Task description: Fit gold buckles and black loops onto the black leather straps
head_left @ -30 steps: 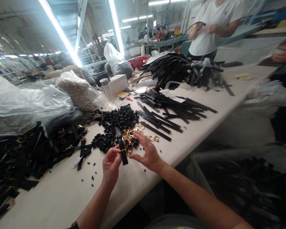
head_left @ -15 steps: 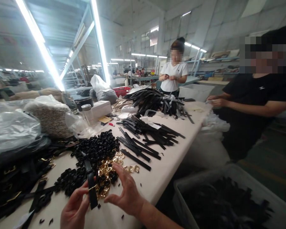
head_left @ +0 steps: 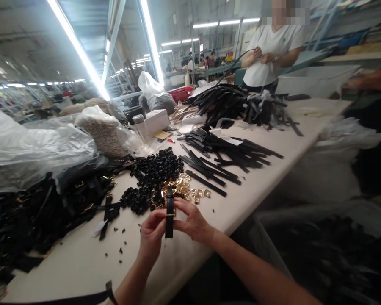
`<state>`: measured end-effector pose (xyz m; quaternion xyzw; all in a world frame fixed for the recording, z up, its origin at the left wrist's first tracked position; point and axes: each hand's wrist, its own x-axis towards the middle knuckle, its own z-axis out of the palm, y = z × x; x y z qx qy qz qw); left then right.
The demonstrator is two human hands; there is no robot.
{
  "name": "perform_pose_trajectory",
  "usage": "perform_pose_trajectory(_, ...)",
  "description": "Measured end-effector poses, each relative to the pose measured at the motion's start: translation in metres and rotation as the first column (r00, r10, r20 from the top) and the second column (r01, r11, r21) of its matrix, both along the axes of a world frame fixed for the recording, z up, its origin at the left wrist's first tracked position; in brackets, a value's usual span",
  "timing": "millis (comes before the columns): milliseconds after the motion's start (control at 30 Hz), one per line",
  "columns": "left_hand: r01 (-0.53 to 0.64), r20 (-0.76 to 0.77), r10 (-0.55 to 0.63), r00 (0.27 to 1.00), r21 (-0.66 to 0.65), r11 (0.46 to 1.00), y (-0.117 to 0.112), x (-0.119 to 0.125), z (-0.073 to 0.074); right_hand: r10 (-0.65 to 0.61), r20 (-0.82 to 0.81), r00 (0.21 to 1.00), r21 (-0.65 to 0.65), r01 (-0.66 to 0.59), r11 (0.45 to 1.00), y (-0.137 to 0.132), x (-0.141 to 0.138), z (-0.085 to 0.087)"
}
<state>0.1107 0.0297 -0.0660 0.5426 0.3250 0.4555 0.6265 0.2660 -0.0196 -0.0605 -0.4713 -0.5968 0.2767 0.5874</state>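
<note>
Between my two hands a short black strap (head_left: 169, 226) with a gold buckle (head_left: 170, 215) stands upright. My left hand (head_left: 152, 233) pinches it from the left near the buckle. From the right, my right hand (head_left: 192, 221) closes on the same strap, its fingers at the strap's upper part and thumb near the buckle. Just beyond my hands lie loose gold buckles (head_left: 197, 195) and a heap of small black loops (head_left: 155, 169). Several cut black straps (head_left: 209, 178) are spread out to the right of the heap.
Buckled black straps (head_left: 79, 207) pile up at the left below plastic bags (head_left: 41, 144). A jar (head_left: 140, 125) and a white box (head_left: 157, 120) stand farther back. A bin of dark pieces (head_left: 330, 254) sits below the table's right edge. Two co-workers are across and to the right.
My right hand, spread and apart from the strap before, has closed onto it. The view has turned, so the table appears shifted right and up.
</note>
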Motion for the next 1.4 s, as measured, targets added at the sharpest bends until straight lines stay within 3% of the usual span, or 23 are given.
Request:
perform_pose_trajectory(200, 0.067, 0.039, -0.065, 0.997, -0.04, 0.997, 0.001, 0.004, -0.003, 0.052, -0.22, 0.974, -0.01, -0.056, 0.998, -0.002, -0.005, 0.008)
perform_pose_trajectory(367, -0.019, -0.011, 0.019, 1.0, 0.001, 1.0, 0.0, 0.012, -0.001, -0.001, -0.418, 0.909, -0.097, -0.043, 0.994, 0.001, -0.02, 0.003)
perform_pose_trajectory(600, 0.022, -0.208, -0.01, 0.978, 0.056, 0.998, 0.006, 0.008, -0.001, -0.103, -0.391, 0.915, -0.134, 0.054, 0.989, -0.001, -0.017, -0.001)
perform_pose_trajectory(667, -0.02, -0.226, 0.031, 0.974, 0.05, 0.999, 0.012, 0.002, -0.002, -0.133, -0.378, 0.916, -0.126, 0.092, 0.988, -0.004, -0.011, 0.001)
perform_pose_trajectory(800, -0.205, -0.105, 0.208, 0.972, 0.039, 0.978, 0.033, -0.011, 0.0, -0.119, -0.414, 0.902, -0.104, 0.083, 0.991, -0.01, 0.0, 0.003)
perform_pose_trajectory(933, -0.303, -0.02, 0.304, 0.953, 0.019, 0.953, 0.047, -0.017, 0.006, -0.135, -0.315, 0.939, -0.149, 0.091, 0.985, -0.011, 0.003, 0.0)
perform_pose_trajectory(1033, -0.211, -0.039, 0.21, 0.977, -0.023, 0.977, 0.041, -0.014, 0.01, -0.063, -0.267, 0.962, -0.208, 0.007, 0.978, -0.011, -0.001, -0.001)
perform_pose_trajectory(1100, -0.054, -0.05, 0.049, 0.998, -0.091, 0.994, 0.033, -0.011, 0.012, 0.015, -0.23, 0.973, -0.237, -0.071, 0.969, -0.012, -0.005, -0.002)
perform_pose_trajectory(1200, 0.144, -0.045, -0.153, 0.987, -0.164, 0.976, 0.022, -0.006, 0.014, 0.118, -0.189, 0.975, -0.256, -0.165, 0.952, -0.012, -0.008, -0.004)
perform_pose_trajectory(1400, 0.2, -0.066, -0.218, 0.974, -0.216, 0.956, 0.019, -0.005, 0.018, 0.171, -0.165, 0.971, -0.277, -0.212, 0.937, -0.012, -0.006, -0.008)
